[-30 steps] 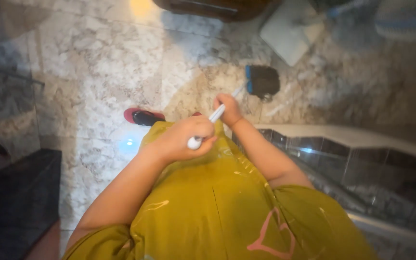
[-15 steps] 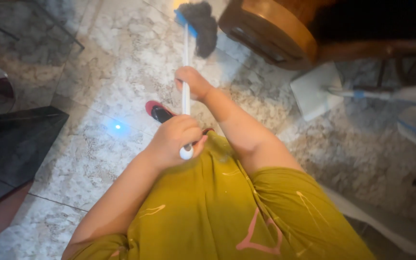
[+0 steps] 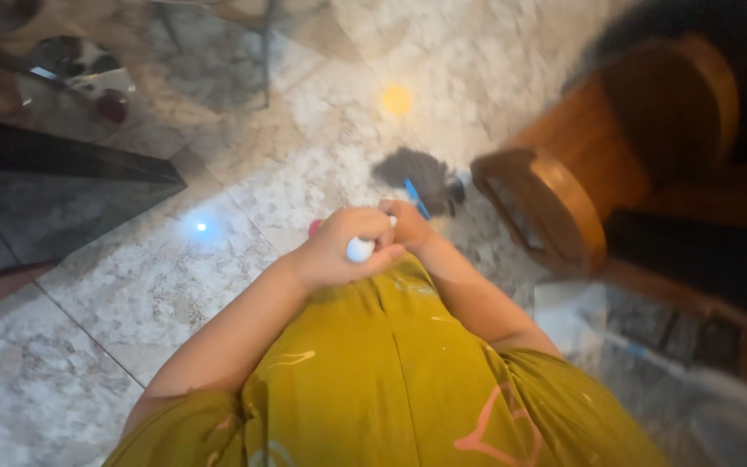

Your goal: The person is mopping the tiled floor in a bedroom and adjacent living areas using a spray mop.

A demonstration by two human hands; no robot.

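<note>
- The floor is pale marble tile with grey veins; a small blue light spot and a yellow one lie on it.
- The left hand has its fingers closed around the white top of the mop handle; the right hand grips the handle just below.
- The dark mop head rests on the floor, close to a wooden chair.
- A dark cabinet stands at the left.
</note>
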